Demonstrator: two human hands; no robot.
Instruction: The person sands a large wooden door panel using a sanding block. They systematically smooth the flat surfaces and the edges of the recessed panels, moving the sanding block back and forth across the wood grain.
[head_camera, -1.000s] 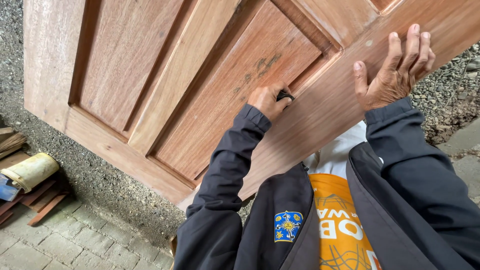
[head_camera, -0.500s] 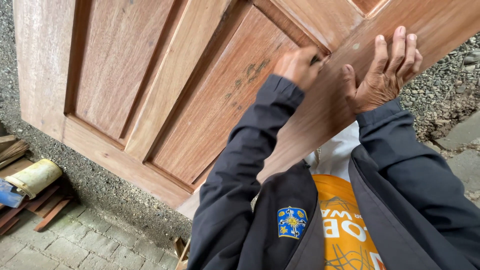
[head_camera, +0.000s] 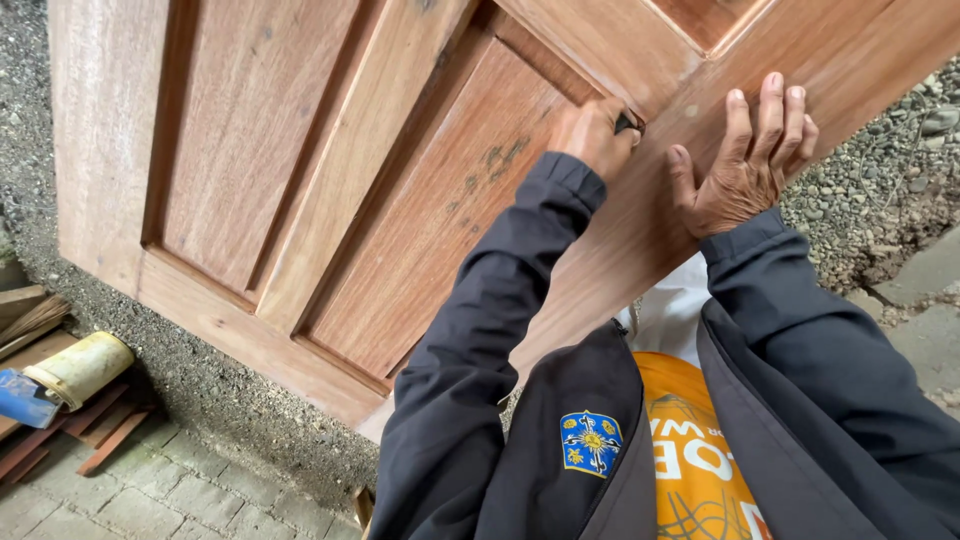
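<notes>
Both hands have climbed the wooden door (head_camera: 330, 190) since a moment ago, the left hand (head_camera: 595, 135) travelling furthest along the recessed panel toward the rail that crosses the door's upper part.

That left hand is now curled into a loose fist around a small dark object (head_camera: 627, 122), only a sliver of which shows between thumb and fingers; what the object is cannot be told. Its knuckles press at the corner where the panel meets the rail. Just beside it, further along the door's outer frame, the right hand (head_camera: 745, 165) lies flat and open, fingers together and stretched out, thumb spread, palm against the wood and holding nothing.

The door, reddish-brown with raised panels and faint dark smudges on the panel below the left hand, leans over the person, who wears a dark jacket (head_camera: 480, 380) with an embroidered badge over an orange shirt (head_camera: 690, 450).

Below the door's lower corner, on brick paving (head_camera: 140, 490), lie a pale yellow tub (head_camera: 80, 368) on its side and some scrap wood strips (head_camera: 70, 440). Gravel (head_camera: 880, 190) lies past the door's far edge, beyond the right hand.
</notes>
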